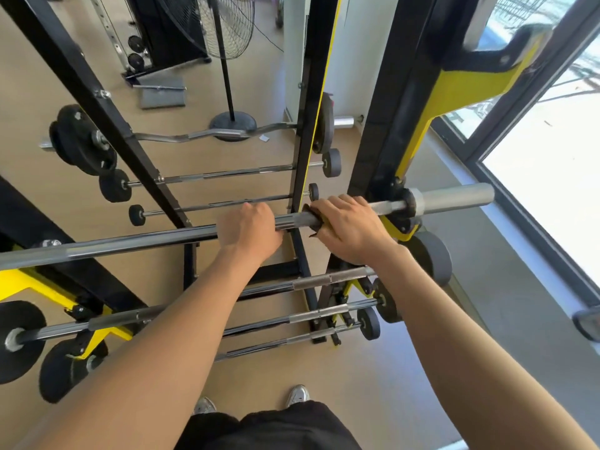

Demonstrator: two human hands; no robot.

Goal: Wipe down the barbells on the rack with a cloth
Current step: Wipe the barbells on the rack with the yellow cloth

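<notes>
Bar [146, 240]: rests across rack [386, 141].
Left hand [250, 232]: curled round bar.
Right hand [350, 228]: clamps cloth [311, 212] on bar, beside left hand.

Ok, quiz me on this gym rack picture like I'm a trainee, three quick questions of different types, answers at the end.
1. True or false: the right hand wraps a cloth round the top barbell.
2. Multiple choice: the left hand is A) gripping the same bar, B) hanging free, C) resting on a weight plate.
3. Fill in: the brackets on the black rack are painted ____.
Key: 1 true; 2 A; 3 yellow.
</notes>
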